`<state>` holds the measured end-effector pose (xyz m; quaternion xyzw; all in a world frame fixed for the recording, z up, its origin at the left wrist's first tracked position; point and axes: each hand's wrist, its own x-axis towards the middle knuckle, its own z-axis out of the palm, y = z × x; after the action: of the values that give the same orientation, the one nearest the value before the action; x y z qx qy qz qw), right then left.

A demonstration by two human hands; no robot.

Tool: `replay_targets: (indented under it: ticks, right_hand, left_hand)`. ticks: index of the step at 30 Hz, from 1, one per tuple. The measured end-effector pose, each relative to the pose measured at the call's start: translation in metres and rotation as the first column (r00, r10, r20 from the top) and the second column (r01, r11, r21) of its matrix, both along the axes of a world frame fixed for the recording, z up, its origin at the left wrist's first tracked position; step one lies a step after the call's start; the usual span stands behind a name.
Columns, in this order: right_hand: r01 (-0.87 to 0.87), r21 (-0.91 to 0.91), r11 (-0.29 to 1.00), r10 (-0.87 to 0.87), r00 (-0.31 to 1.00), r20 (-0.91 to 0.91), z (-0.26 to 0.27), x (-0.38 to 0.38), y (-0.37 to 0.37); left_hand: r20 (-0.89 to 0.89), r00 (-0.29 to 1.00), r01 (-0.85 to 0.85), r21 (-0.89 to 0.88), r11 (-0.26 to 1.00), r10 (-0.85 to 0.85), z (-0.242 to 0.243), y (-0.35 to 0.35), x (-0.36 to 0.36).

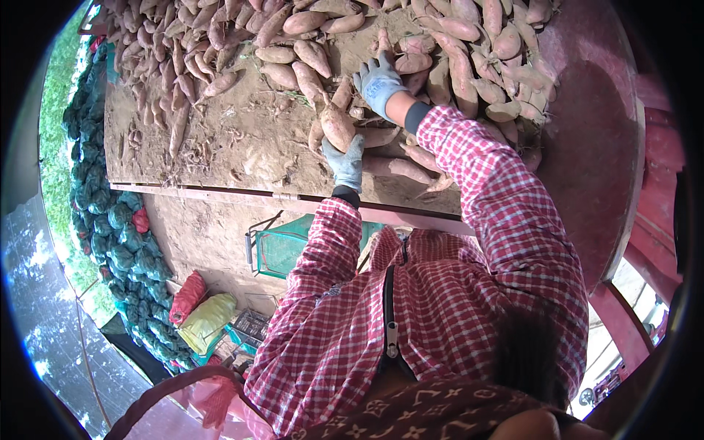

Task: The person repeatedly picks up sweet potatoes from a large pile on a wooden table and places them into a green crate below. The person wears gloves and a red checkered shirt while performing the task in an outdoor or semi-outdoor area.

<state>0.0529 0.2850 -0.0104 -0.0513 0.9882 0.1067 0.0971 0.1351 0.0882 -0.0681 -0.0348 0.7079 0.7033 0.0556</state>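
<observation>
Many sweet potatoes (462,71) lie on a soil-covered tabletop (253,148). My left hand (346,162), in a light blue-grey work glove, holds a plump sweet potato (337,127) by its near end. Farther out and to the right, my right hand (379,85), in a matching glove, lies over the edge of the right-hand pile with its fingers a little spread. Just beyond its fingertips is a small sweet potato (383,41); whether they touch it, I cannot tell. Long sweet potatoes (399,169) lie near the table's edge between my arms.
A metal rim (231,197) runs along the table's near edge. Below it stands a frame holding a green mesh bag (280,247). Filled green net sacks (121,236) are stacked at the left, near a red sack (188,297), a yellow-green sack (209,322) and a black crate (250,327).
</observation>
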Motion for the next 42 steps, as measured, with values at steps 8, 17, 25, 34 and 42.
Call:
replay_targets:
  ticks: [8, 17, 25, 34, 42]
  right_hand:
    - [-0.076, -0.029, 0.997, 0.082, 0.957, 0.279, 0.030, -0.049, 0.016]
    - [0.246, -0.960, 0.133, -0.638, 0.762, 0.107, 0.022, 0.023, 0.104]
    - [0.134, -0.981, -0.141, -0.546, 0.816, 0.189, 0.039, 0.086, 0.017]
    - [0.305, -0.950, -0.069, -0.029, 0.951, 0.308, 0.007, 0.068, -0.064]
    - [0.295, -0.860, 0.416, -0.317, 0.934, 0.167, 0.023, -0.012, 0.001]
  left_hand:
    - [-0.012, 1.000, -0.004, -0.109, 0.994, 0.003, -0.017, -0.005, -0.004]
    - [0.035, 0.999, 0.036, -0.045, 0.998, -0.035, -0.003, -0.007, -0.008]
    - [-0.005, 0.920, 0.343, 0.497, 0.797, -0.392, 0.072, -0.035, -0.016]
    - [0.144, 0.796, 0.546, 0.249, 0.800, -0.587, 0.055, -0.107, 0.011]
    - [0.106, 0.991, -0.077, -0.075, 0.994, 0.085, 0.017, -0.154, -0.004]
